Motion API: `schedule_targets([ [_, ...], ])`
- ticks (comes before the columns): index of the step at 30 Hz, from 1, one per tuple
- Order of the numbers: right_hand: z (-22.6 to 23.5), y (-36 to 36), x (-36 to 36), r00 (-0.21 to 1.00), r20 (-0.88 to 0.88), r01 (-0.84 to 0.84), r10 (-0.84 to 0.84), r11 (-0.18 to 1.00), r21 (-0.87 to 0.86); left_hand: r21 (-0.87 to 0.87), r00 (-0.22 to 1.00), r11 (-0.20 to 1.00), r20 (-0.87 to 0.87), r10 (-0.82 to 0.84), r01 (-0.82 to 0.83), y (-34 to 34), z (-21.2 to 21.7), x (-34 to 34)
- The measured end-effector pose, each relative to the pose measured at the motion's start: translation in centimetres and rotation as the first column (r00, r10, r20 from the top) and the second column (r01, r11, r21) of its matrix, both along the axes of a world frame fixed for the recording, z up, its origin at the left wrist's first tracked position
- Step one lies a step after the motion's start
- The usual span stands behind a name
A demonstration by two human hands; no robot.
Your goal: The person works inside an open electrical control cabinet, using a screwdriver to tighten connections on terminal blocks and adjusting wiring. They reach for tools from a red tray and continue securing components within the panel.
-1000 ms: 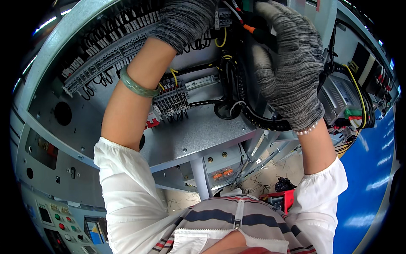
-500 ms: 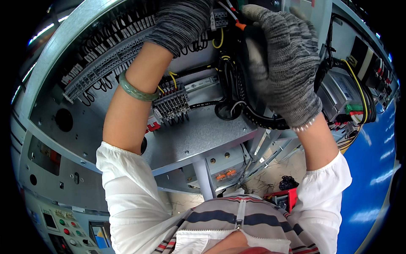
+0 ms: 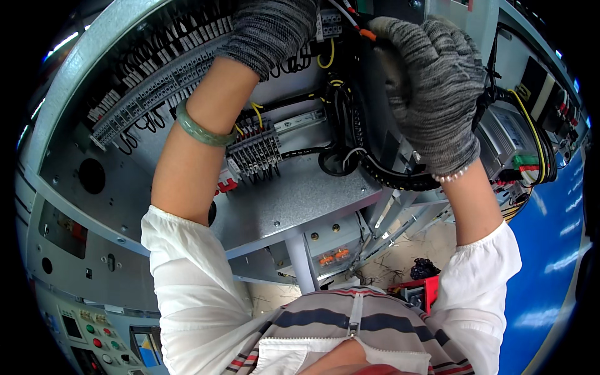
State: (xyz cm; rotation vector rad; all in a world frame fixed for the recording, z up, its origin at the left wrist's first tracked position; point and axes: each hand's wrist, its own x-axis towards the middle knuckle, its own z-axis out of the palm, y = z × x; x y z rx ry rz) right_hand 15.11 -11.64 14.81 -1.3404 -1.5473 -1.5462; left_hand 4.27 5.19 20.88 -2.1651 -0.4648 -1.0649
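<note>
My right hand (image 3: 437,94), in a grey knitted glove, is closed round the handle of a screwdriver (image 3: 367,34). Its orange collar shows beside the fingers, and the thin shaft slants up and left towards the top edge. My left hand (image 3: 272,37), gloved alike, reaches over the upper terminal row (image 3: 156,90) inside a metal cabinet. The top edge cuts off its fingers, so their grip is hidden. A short grey terminal block (image 3: 328,25) with a yellow wire (image 3: 327,57) below it sits between the two hands.
A smaller terminal block (image 3: 255,153) is fixed below my left wrist. Thick black cable bundles (image 3: 400,178) curve under my right hand. The cabinet's metal front edge (image 3: 294,234) runs before me. A grey boxed device (image 3: 500,134) with wires stands right; a red box (image 3: 428,290) lies below.
My right hand has shifted slightly right with the screwdriver, whose orange collar moved the same way. My left hand stays nearly in place.
</note>
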Motion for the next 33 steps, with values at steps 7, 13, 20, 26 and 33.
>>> schedule_targets([
  [7,-0.4,0.1,-2.1,0.967,-0.204,-0.142,0.152,0.988,0.063,-0.031,1.000,0.999,0.002,0.012,-0.012,0.6,0.4,-0.4],
  [13,-0.7,-0.9,-2.0,0.985,-0.114,0.096,-0.126,0.967,-0.238,-0.051,0.999,0.998,0.002,-0.045,0.045,1.6,-0.3,0.7],
  [20,-0.1,-0.3,-1.9,0.905,-0.389,-0.226,0.176,0.970,-0.087,-0.071,0.999,0.996,0.013,-0.048,0.049,0.4,0.2,0.0],
  [26,0.6,-0.7,-3.5,0.835,-0.492,-0.324,0.247,0.943,-0.076,-0.123,1.000,0.992,-0.003,-0.014,0.014,0.7,0.3,0.0],
  [33,1.3,-1.5,-3.0,0.990,-0.140,-0.001,-0.029,0.978,-0.210,-0.106,1.000,0.994,-0.006,-0.028,0.027,0.5,0.3,0.4],
])
